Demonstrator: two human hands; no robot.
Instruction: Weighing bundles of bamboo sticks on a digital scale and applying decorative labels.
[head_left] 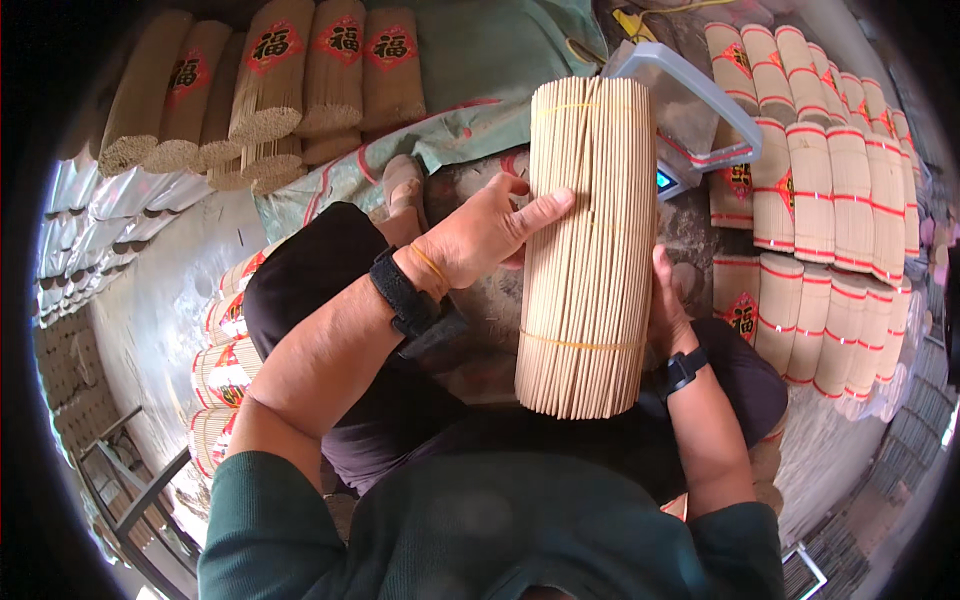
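In front of my lap stands a thick bundle of thin tan incense sticks (588, 270), nearly upright. Yellow rubber bands circle it near the top and near the bottom. My left hand (490, 230) grips its left side, the thumb laid across the front and the fingers partly hidden behind. Against the right side my right hand (668, 305) supports the bundle, most of its fingers out of sight behind the sticks. Just beyond the bundle is a device with a lit blue display (663, 181) and a pale blue-framed clear panel (690, 100).
Stacked bundles with red bands (830, 190) fill the right side. At the upper left, more bundles with red labels (300, 70) lie on a green sheet (480, 60). Labelled bundles (222, 375) sit beside my left knee. A dark metal frame (140, 500) stands at lower left.
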